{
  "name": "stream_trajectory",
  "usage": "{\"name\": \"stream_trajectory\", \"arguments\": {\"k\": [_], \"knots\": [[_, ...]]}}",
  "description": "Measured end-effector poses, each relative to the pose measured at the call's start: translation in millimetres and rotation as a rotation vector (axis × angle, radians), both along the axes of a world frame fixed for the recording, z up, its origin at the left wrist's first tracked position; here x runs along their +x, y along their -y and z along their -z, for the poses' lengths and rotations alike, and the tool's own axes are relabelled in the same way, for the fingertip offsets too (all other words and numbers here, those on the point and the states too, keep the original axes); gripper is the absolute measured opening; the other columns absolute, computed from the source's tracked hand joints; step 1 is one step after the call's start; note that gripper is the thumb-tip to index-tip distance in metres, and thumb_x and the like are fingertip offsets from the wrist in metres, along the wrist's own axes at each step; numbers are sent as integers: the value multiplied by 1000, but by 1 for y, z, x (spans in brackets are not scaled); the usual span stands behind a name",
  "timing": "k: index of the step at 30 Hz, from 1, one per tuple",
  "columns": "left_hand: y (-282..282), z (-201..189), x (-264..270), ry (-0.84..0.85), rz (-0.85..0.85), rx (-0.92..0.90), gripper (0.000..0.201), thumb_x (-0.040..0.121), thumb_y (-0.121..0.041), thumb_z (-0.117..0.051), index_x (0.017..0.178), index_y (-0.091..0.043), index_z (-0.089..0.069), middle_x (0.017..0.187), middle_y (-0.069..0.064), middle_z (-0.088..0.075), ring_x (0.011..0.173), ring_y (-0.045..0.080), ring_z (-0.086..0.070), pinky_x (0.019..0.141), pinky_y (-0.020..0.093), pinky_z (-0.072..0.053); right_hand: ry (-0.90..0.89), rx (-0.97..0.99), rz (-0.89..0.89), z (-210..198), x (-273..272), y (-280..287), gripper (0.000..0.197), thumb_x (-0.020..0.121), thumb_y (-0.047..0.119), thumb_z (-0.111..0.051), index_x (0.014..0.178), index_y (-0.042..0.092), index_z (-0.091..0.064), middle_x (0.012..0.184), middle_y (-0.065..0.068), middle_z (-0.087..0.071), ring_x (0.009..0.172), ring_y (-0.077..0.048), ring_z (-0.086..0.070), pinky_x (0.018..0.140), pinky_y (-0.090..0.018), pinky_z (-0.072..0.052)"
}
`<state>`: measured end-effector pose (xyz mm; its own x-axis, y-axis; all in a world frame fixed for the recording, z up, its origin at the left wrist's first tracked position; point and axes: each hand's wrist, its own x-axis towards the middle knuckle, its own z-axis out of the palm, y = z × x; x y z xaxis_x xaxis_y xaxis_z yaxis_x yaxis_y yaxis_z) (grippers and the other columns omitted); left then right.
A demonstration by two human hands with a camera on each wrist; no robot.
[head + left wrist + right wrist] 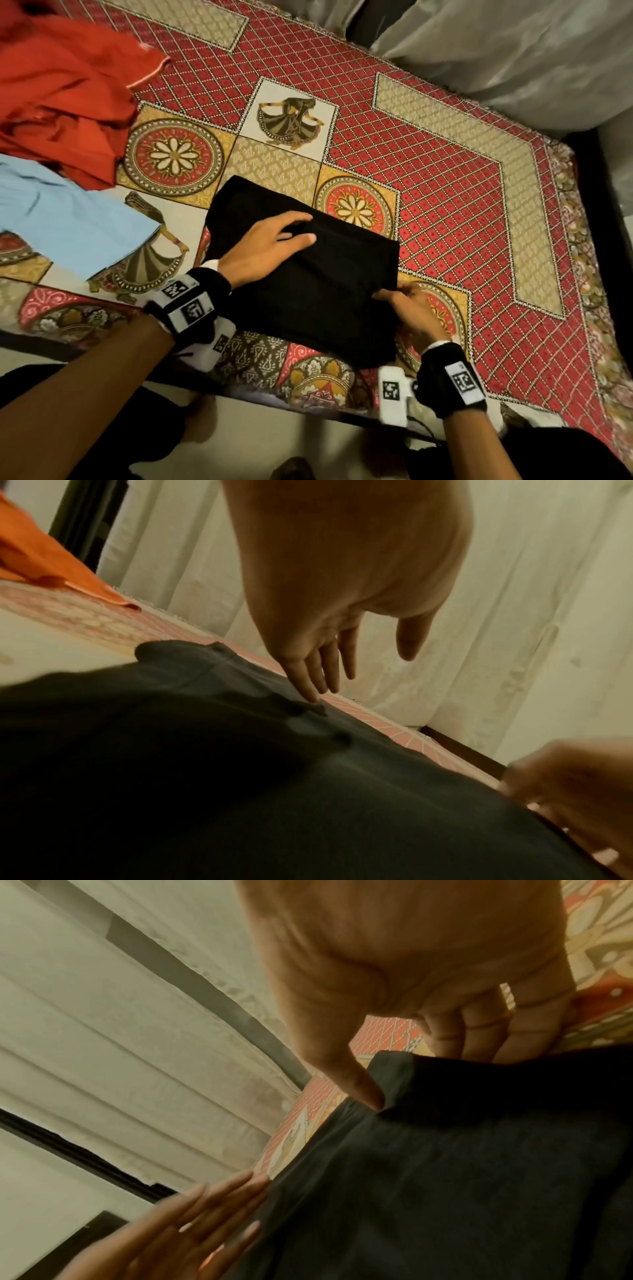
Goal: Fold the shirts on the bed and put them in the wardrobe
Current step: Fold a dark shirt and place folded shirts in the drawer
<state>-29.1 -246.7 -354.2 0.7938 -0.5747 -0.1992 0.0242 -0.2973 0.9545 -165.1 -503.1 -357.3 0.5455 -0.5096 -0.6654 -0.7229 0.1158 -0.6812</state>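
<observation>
Black cloth, already brought down to a compact rectangle, is what the work centres on: the black shirt (308, 274) lies on the bed (445, 192) near its front edge, and the folding step is judged to be close to finished. It is pressed flat from above by the left hand (263, 246), whose fingers are held straight and spread, with nothing gripped. Its right-hand corner is pinched by the right hand (407, 308), the thumb on top of the fabric and the fingers tucked beneath the edge (the right wrist view shows this most plainly).

The next move is judged to call for one last turn or squaring of that corner. The bundle can then be lifted with both hands under it so that the layers do not slide apart, and carried to the wardrobe, which is not seen in any view.

Two more garments are waiting unfolded at the left of the bed: a red shirt (65, 92) in a heap and a light blue shirt (65, 219) just beside it. The bed is covered by a patterned spread in red, gold and cream. Pale curtains (496, 51) hang behind the far edge.
</observation>
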Motion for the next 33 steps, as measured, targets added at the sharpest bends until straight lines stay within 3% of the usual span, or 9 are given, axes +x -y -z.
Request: {"name": "stream_trajectory", "arguments": {"k": [5, 7, 12, 16, 20, 23, 27, 30, 33], "knots": [[-10, -1, 31, -181, -181, -184, 26, 100, -29, -65, 125, -23, -69, 127, -1, -70, 121, 9, -64, 104, 32, -53, 188, 329, 33, -36, 5, -14, 42, 85, -3, -69, 125, -1, -58, 129, -22, -67, 121, -37, -65, 83, -37, -60], [-21, -10, 43, -264, -255, -244, 23, 103, -26, -59, 123, -18, -67, 127, 6, -70, 121, 19, -66, 97, 32, -58, 273, 267, -54, -53, 19, -36, 52, 86, -3, -68, 136, 10, -58, 127, -13, -71, 116, -28, -69, 90, -36, -57], [-72, -22, 73, -421, -367, -281, 47, 106, -38, -46, 135, -4, -58, 121, 15, -71, 108, 27, -72, 84, 34, -63, 290, -49, -407, -70, 98, -150, 74, 82, 15, -76, 141, 34, -36, 80, 4, -64, 71, -13, -64, 67, -29, -54], [-95, -6, 80, -426, -429, -190, 29, 100, -45, -58, 109, -19, -66, 96, 2, -69, 68, 11, -65, 56, 21, -52, 168, 43, -556, -46, 130, -236, 97, 54, 48, -73, 139, 35, -30, 107, -8, -74, 93, -29, -74, 77, -53, -63], [-93, 10, 80, -317, -456, -68, 36, 81, -34, -81, 113, -19, -70, 102, 4, -72, 90, 15, -66, 78, 30, -48, 251, -337, -564, -44, 116, -237, 78, 79, 41, -70, 149, 26, -38, 97, 6, -75, 102, -20, -70, 94, -43, -56], [-89, 10, 76, -14, -503, 97, 55, 84, -29, -80, 133, -16, -60, 114, 4, -67, 97, 15, -63, 87, 29, -48, 449, -749, -497, -39, 121, -206, 55, 93, 41, -60, 144, 23, -49, 125, -2, -70, 120, -23, -61, 100, -41, -49], [-82, 22, 58, 648, -111, 430, 67, 95, -50, -45, 155, -20, -39, 162, 7, -37, 152, 25, -29, 123, 53, -23, 306, -1071, -870, -4, 144, -173, 71, 102, 60, -24, 157, 16, -35, 165, -9, -32, 155, -24, -21, 123, -51, -19], [-64, 44, 55, 640, 154, 699, 80, 95, -60, -22, 164, -21, -16, 173, 0, -5, 159, 15, 4, 128, 47, 1, 77, -1070, -953, 29, 135, -143, 81, 101, 70, -13, 163, 18, -14, 172, -2, -9, 158, -20, -3, 125, -59, -3], [-55, 57, 58, 671, 192, 801, 84, 95, -65, -14, 165, -20, -6, 172, -4, 5, 157, 11, 12, 127, 46, 8, 31, -1027, -879, 46, 125, -124, 84, 100, 72, -14, 164, 19, -4, 172, 0, -1, 158, -17, 2, 124, -60, 2]]}}
